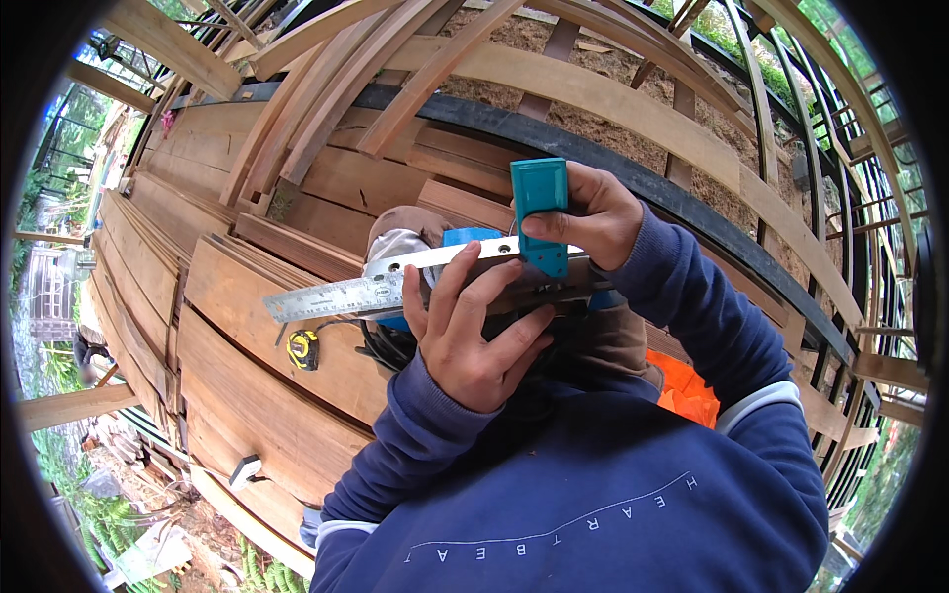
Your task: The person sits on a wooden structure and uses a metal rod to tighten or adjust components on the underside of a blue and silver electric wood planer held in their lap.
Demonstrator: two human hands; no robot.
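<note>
My right hand point(598, 212) grips the teal handle point(539, 188) of a try square, thumb on its face and fingers behind. The square's ruled steel blade point(336, 298) runs off to the left, across a blue and black power tool point(465, 237) at my lap. A silver bar with screw holes point(435, 259) lies along the tool just beyond the blade. My left hand point(474, 346) is open, its fingers spread over the blade and the tool's dark flat face. Those fingers hide part of the blade and tool.
Wide wooden boards point(267, 395) spread out at the left. On them rest a yellow and black tape measure point(302, 349) and a small white and black object point(245, 471). Long timbers point(336, 99) and a dark beam point(593, 148) cross beyond. Orange cloth point(682, 385) is by my right side.
</note>
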